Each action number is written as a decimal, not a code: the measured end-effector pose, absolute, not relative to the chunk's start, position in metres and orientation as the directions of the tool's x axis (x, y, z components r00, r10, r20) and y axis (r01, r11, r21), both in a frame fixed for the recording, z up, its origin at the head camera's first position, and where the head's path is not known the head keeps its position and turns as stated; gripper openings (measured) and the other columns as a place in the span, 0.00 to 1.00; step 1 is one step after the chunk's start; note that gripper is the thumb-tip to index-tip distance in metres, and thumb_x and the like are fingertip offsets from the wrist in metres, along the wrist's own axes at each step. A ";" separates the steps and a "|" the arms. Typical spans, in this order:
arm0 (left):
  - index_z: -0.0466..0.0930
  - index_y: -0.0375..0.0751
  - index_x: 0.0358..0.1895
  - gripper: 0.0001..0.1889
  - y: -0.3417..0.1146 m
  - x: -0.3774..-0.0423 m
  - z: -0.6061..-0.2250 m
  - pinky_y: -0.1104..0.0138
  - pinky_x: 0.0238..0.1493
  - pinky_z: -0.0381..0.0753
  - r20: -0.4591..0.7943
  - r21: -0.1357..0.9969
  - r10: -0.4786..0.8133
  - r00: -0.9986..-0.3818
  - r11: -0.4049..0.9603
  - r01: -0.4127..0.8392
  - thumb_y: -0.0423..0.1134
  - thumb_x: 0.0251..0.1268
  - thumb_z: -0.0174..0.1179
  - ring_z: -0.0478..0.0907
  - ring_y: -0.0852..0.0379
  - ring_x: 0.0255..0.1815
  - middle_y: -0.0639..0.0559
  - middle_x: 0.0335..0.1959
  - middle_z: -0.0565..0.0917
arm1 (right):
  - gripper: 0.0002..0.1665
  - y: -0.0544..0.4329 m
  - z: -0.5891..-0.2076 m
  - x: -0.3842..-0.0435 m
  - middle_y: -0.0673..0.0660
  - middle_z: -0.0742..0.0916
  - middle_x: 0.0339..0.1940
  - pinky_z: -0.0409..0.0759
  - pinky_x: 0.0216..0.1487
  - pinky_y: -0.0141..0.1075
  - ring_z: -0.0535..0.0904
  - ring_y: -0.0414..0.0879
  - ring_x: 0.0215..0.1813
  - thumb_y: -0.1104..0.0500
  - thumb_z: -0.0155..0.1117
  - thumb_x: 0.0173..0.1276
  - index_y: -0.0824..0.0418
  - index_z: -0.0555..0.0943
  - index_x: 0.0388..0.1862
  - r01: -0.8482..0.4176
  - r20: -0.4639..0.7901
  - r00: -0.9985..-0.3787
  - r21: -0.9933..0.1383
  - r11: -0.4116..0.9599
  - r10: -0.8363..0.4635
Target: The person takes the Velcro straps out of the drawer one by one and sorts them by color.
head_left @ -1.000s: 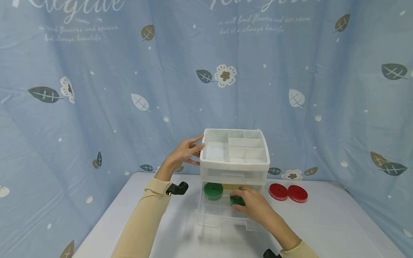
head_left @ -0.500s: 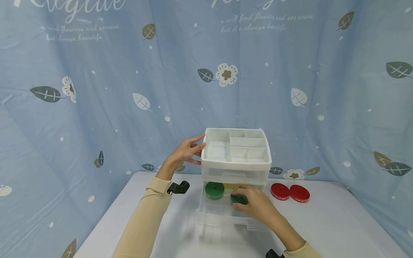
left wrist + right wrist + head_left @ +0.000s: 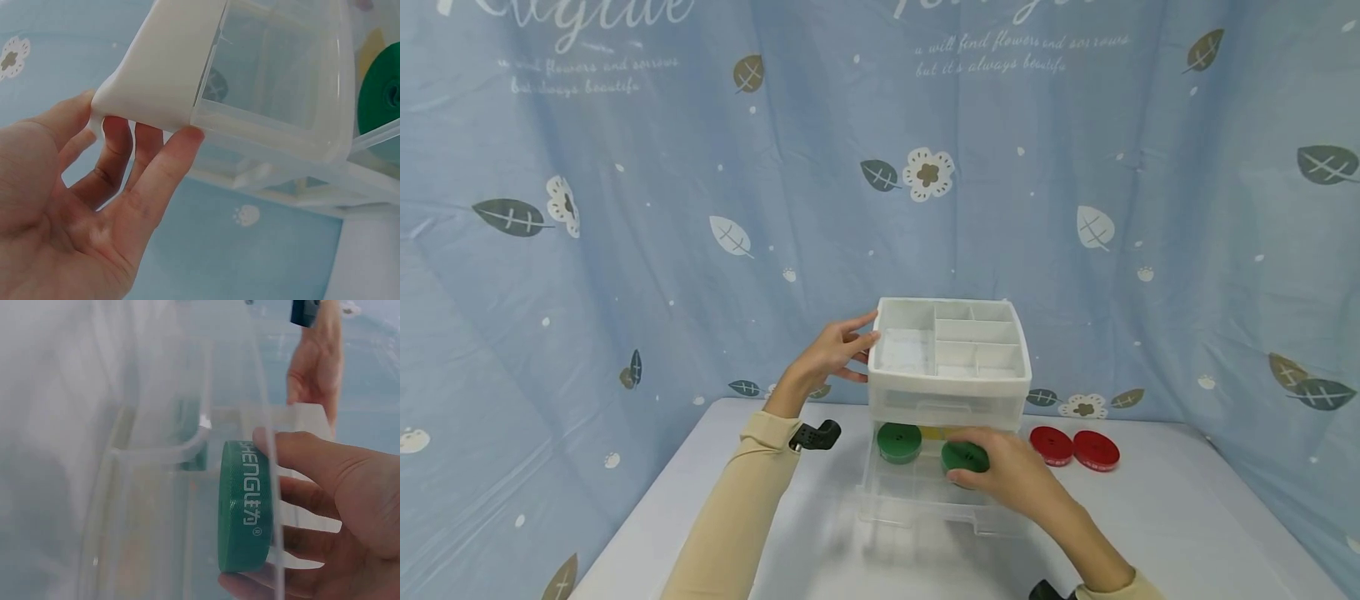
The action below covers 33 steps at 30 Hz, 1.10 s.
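A small drawer cabinet [image 3: 950,400] stands on the table, white on top with clear drawers. Its lower drawer [image 3: 917,512] is pulled out. My left hand [image 3: 831,354] holds the cabinet's upper left side, and in the left wrist view its thumb and bent fingers [image 3: 150,144] are at the white rim. My right hand [image 3: 1018,467] grips a green roll of tape [image 3: 964,457] over the right part of the drawer. White lettering shows on that roll in the right wrist view. Another green roll [image 3: 898,442] lies in the drawer's left part.
Two red rolls [image 3: 1051,446] of the same kind lie side by side on the white table [image 3: 1157,517], right of the cabinet. Something yellow [image 3: 932,433] shows at the back of the drawer. Divided compartments [image 3: 977,333] form the cabinet's top. A blue curtain hangs behind.
My right hand has shifted slightly to the right with the green roll, which now shows more of its face. The left hand stays at the cabinet's side.
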<state>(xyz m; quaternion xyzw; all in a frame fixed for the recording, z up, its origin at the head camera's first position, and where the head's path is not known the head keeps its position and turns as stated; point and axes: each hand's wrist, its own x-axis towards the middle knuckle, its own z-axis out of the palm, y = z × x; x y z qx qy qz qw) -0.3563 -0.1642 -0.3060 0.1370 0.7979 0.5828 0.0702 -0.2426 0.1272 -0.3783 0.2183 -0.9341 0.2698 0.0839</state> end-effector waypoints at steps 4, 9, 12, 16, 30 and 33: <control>0.55 0.67 0.77 0.33 -0.164 -0.357 -0.306 0.49 0.45 0.88 0.048 0.949 0.302 -0.952 0.283 0.137 0.50 0.72 0.56 0.84 0.48 0.47 0.40 0.57 0.80 | 0.27 0.134 -0.370 -0.239 0.46 0.87 0.50 0.86 0.43 0.42 0.80 0.44 0.46 0.46 0.80 0.52 0.44 0.85 0.52 -0.435 0.262 -0.900 -0.490 0.755 -0.348; 0.54 0.65 0.77 0.33 -0.165 -0.359 -0.307 0.44 0.49 0.85 0.048 0.951 0.300 -0.953 0.279 0.136 0.50 0.72 0.56 0.84 0.48 0.47 0.40 0.57 0.80 | 0.27 0.145 -0.361 -0.235 0.47 0.87 0.51 0.85 0.39 0.38 0.80 0.44 0.45 0.44 0.78 0.53 0.44 0.84 0.54 -0.442 0.261 -0.897 -0.501 0.744 -0.357; 0.55 0.67 0.77 0.33 -0.165 -0.359 -0.308 0.47 0.47 0.87 0.053 0.948 0.304 -0.951 0.283 0.144 0.50 0.72 0.57 0.84 0.47 0.47 0.40 0.58 0.80 | 0.27 0.152 -0.359 -0.233 0.47 0.86 0.51 0.83 0.39 0.35 0.79 0.43 0.46 0.44 0.78 0.55 0.42 0.83 0.55 -0.437 0.264 -0.899 -0.496 0.750 -0.350; 0.57 0.71 0.75 0.31 -0.165 -0.359 -0.309 0.49 0.46 0.88 0.057 0.946 0.304 -0.951 0.287 0.148 0.51 0.72 0.57 0.84 0.46 0.48 0.40 0.58 0.80 | 0.27 0.162 -0.358 -0.230 0.48 0.86 0.53 0.83 0.40 0.34 0.80 0.44 0.46 0.45 0.77 0.55 0.42 0.83 0.55 -0.433 0.284 -0.899 -0.483 0.761 -0.332; 0.56 0.71 0.75 0.32 -0.165 -0.358 -0.309 0.43 0.50 0.84 0.047 0.950 0.297 -0.954 0.281 0.134 0.50 0.72 0.57 0.84 0.46 0.48 0.39 0.58 0.80 | 0.34 0.205 -0.357 -0.229 0.60 0.86 0.55 0.78 0.34 0.35 0.82 0.48 0.45 0.36 0.72 0.57 0.47 0.81 0.60 -0.332 0.269 -0.937 -0.488 0.808 -0.222; 0.56 0.69 0.76 0.32 -0.165 -0.358 -0.309 0.45 0.48 0.86 0.049 0.948 0.300 -0.953 0.285 0.139 0.50 0.72 0.57 0.84 0.46 0.48 0.39 0.59 0.80 | 0.34 0.213 -0.362 -0.232 0.61 0.85 0.55 0.78 0.33 0.35 0.82 0.48 0.45 0.36 0.72 0.57 0.48 0.81 0.60 -0.322 0.272 -0.939 -0.482 0.815 -0.211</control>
